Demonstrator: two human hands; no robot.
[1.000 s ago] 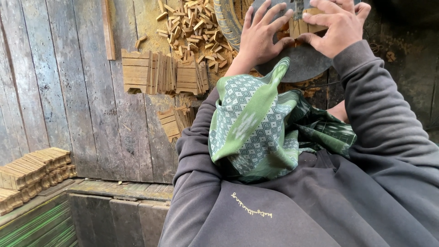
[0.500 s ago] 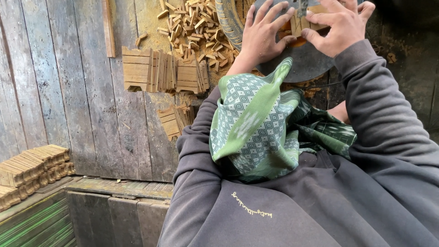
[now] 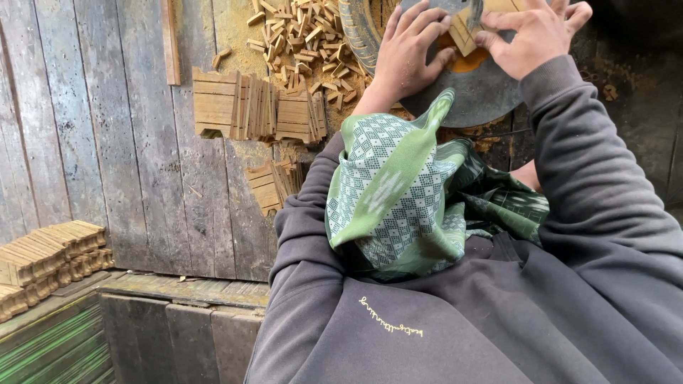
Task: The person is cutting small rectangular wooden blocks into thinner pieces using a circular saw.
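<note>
Both hands work at the far edge of the scene: left hand (image 3: 409,53) lies flat, fingers spread and pressing on the grey disc (image 3: 484,92), gripping nothing, while right hand (image 3: 537,35) pinches a small wood block (image 3: 469,28) against the disc's top. Left of the disc lies a heap of wood offcuts (image 3: 299,35), with stacked slats (image 3: 256,107) on the plank floor (image 3: 107,142) nearer. A green patterned cloth (image 3: 405,185) drapes over the dark sweatshirt (image 3: 441,320) between the arms.

Weathered plank floor (image 3: 107,142) carries stacked wooden slats (image 3: 256,110) and scattered offcuts (image 3: 299,35).
</note>
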